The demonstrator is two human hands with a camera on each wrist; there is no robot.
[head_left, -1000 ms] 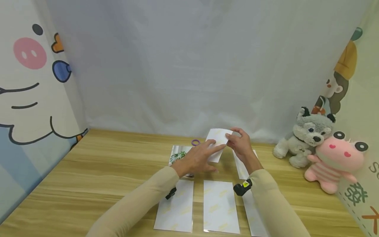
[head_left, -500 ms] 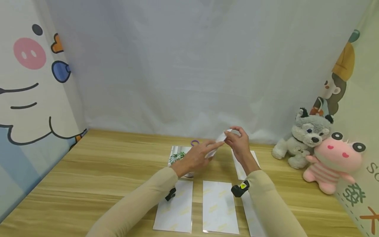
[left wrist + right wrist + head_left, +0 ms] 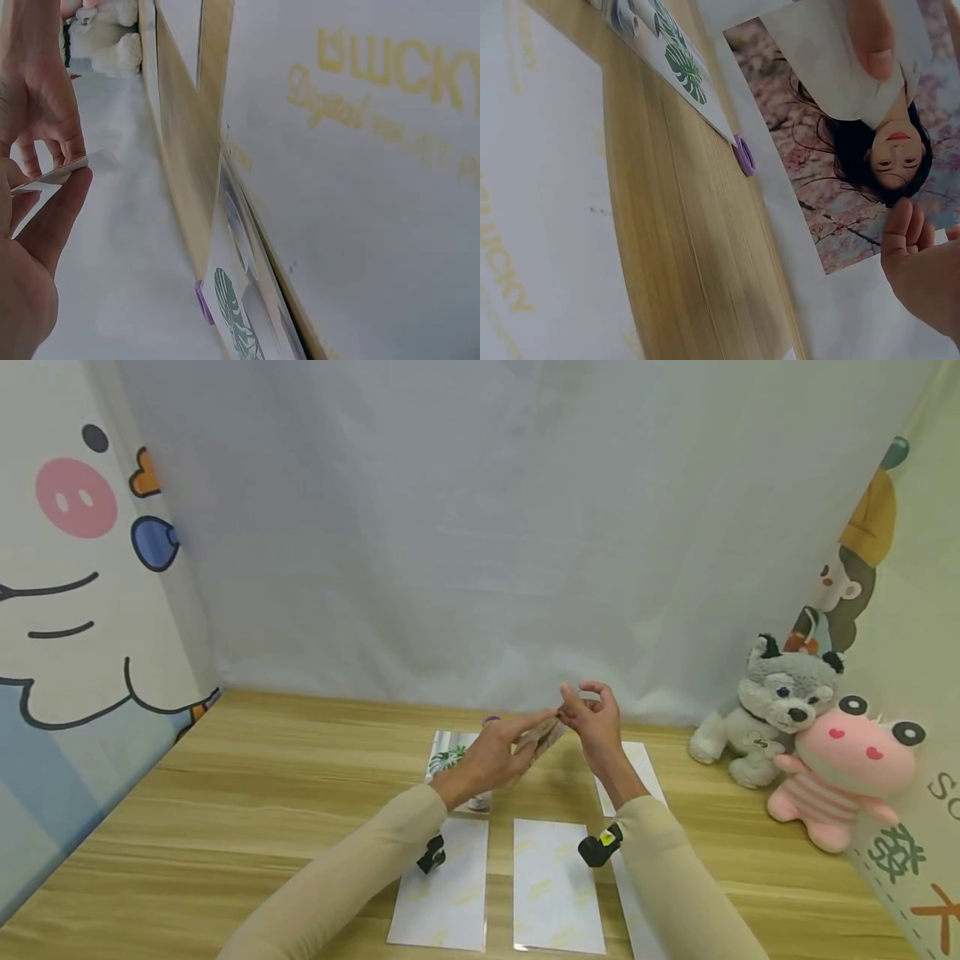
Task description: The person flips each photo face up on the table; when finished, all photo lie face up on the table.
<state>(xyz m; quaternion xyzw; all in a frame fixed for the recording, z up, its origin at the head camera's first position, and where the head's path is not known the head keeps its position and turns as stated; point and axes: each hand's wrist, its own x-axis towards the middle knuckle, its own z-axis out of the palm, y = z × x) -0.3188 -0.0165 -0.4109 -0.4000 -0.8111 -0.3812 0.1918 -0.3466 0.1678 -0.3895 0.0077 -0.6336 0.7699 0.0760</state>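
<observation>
A photo print (image 3: 546,737) is held up on a slant between both hands. Its picture side, in the right wrist view, shows a dark-haired person among pink blossoms (image 3: 776,112). My left hand (image 3: 491,756) grips one end, its thumb lying across the picture. At the other end, my right hand (image 3: 597,727) has curled fingers pinching the edge; in the right wrist view the right hand (image 3: 930,277) is at the lower right. The left wrist view catches the print (image 3: 56,174) nearly edge-on, between the left hand (image 3: 30,285) and the right hand (image 3: 41,97).
Behind my left hand lies a leaf-patterned picture (image 3: 448,755), with a purple ring (image 3: 491,720) at its back. White sheets with faint yellow print (image 3: 442,893) (image 3: 558,885) (image 3: 637,772) lie nearer and to the right. A grey plush dog (image 3: 787,702) and pink plush frog (image 3: 851,760) sit at right.
The print has turned from its white back, through nearly edge-on, to showing its picture side. My right hand has shifted slightly left; my left hand still grips the print.
</observation>
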